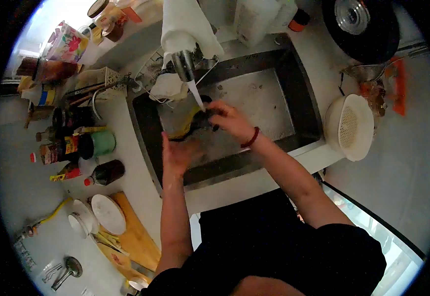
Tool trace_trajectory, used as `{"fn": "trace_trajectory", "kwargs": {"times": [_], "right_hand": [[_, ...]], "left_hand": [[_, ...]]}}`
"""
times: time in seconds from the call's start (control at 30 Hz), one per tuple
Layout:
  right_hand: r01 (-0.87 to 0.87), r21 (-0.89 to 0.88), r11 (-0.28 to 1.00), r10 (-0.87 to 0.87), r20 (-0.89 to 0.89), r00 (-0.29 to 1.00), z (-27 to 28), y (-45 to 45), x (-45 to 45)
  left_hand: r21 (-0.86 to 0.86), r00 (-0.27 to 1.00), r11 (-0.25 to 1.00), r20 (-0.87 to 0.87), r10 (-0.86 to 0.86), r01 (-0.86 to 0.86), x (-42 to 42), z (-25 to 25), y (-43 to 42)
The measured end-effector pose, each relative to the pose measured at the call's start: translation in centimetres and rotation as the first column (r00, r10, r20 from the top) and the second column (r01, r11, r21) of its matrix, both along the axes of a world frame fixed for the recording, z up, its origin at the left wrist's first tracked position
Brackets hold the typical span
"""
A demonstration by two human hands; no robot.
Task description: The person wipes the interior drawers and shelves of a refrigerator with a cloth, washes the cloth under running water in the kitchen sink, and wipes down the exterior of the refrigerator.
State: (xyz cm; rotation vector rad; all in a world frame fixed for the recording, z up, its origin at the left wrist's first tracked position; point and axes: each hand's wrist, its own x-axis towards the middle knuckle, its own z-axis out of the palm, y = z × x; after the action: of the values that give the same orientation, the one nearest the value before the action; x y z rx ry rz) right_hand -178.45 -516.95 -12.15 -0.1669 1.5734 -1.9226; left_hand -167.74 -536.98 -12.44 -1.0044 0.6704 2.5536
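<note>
Water runs from the faucet [183, 65] into the metal sink [299, 93]. Under the stream, a dark and yellow item [188, 123] lies in the sink's left part; what it is cannot be made out. My right hand [227, 121], with a red band on its wrist, has its fingers closed on the dark end of this item, right beside the water. My left hand [178, 153] is at the item's near side, thumb up and fingers spread but blurred; it appears to hold nothing.
Left of the sink stand bottles [108, 171], jars and a utensil basket [109, 79]. A cutting board [136, 237] with white dishes [108, 213] lies at the lower left. To the right are a white colander [350, 127] and a dark round lid [382, 29].
</note>
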Motion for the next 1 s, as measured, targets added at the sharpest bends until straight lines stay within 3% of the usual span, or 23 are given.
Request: {"fn": "trace_trajectory", "kwargs": {"times": [0.1,0.17,0.2,0.23,0.3,0.37,0.47,0.6,0.67,0.73,0.87,0.93,0.97,1.0], "right_hand": [[-0.412,-0.006,0.911,0.405,-0.180,0.897,0.9,-0.3,1.7],[-0.462,0.121,0.879,0.477,-0.236,0.846,0.5,0.3,1.1],[-0.482,0.185,0.856,0.516,-0.262,0.816,-0.1,0.6,0.3],[-0.263,0.181,0.948,0.316,-0.653,0.688,-0.2,0.8,-1.3],[0.105,0.422,0.901,0.233,-0.673,0.702,1.5,2.0,-5.5],[0.321,0.318,0.892,0.087,-0.819,0.567,0.3,1.8,-9.3],[0.223,0.337,0.915,0.120,-0.753,0.647,2.6,2.2,-10.6],[0.052,0.358,0.932,0.230,-0.699,0.677,-2.2,3.6,-0.9],[-0.085,0.327,0.941,0.246,-0.492,0.835,-3.0,3.2,1.9],[-0.185,0.159,0.970,0.203,-0.107,0.973,-1.1,3.0,2.1],[-0.496,0.202,0.845,0.522,-0.106,0.846,-2.5,3.4,-0.1],[-0.564,0.158,0.810,0.586,-0.194,0.787,-1.7,4.5,-1.7],[-0.455,-0.151,0.877,0.453,-0.054,0.890,-1.5,5.3,-1.4],[-0.262,-0.422,0.868,0.342,0.125,0.931,-1.2,6.2,-0.9]], "left_hand": [[0.135,1.000,0.991,-0.013,-0.006,0.008,-1.8,-0.2,3.4],[-0.071,0.994,0.997,-0.106,-0.037,0.029,-2.5,-6.3,2.9],[-0.050,0.998,0.999,-0.058,-0.010,0.007,-2.5,-7.2,2.8],[-0.031,1.000,0.999,-0.010,0.019,-0.019,-2.6,-8.1,2.7],[0.033,0.995,0.996,0.042,0.087,-0.088,-2.3,-8.3,3.1],[0.115,0.988,0.982,0.046,0.146,-0.150,-1.5,-6.3,4.0],[0.189,0.981,0.962,0.019,0.195,-0.195,-0.6,-3.5,5.4],[0.131,0.988,0.982,-0.046,0.146,-0.138,0.0,-1.6,7.3],[0.128,0.996,0.988,-0.030,0.089,-0.085,0.4,-1.5,8.6],[0.170,0.999,0.984,0.036,0.040,-0.045,1.1,-2.0,9.8],[-0.157,0.928,0.921,-0.052,-0.369,0.357,0.8,0.1,9.8],[0.090,0.931,0.937,-0.176,-0.319,0.338,0.3,-0.7,10.0],[0.211,0.931,0.920,-0.231,-0.282,0.331,0.1,-1.0,10.1],[0.367,0.951,0.898,-0.271,-0.147,0.243,-0.4,0.2,11.0]]}}
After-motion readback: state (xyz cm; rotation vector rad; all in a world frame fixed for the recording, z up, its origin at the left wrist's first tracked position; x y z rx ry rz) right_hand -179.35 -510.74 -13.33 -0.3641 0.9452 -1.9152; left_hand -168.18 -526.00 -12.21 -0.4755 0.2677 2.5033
